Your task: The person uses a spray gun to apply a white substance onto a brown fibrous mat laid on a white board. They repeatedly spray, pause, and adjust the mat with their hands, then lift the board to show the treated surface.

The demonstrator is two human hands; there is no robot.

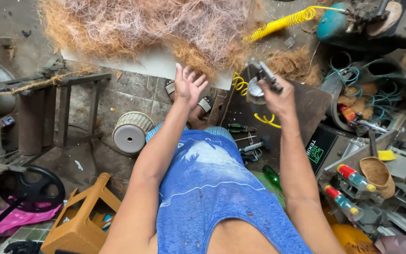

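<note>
Left hand (190, 87) open, fingers spread, just under the fibre pile (156, 28); right hand (278, 96) gripping a metal tool (261, 77) beside it

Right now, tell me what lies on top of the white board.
A heap of brown coir fibre covers most of the white board; only its near edge shows. Anything buried under the fibre cannot be seen.

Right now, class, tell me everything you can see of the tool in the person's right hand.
The metal tool looks grey and worn, with a long narrow body slanting up to the left and a round, pale disc-like part beneath it. The right hand grips it from below, raised in front of the person. A yellow coiled hose lies beyond it; whether the two are joined cannot be told. The left hand is open and apart from it.
</note>
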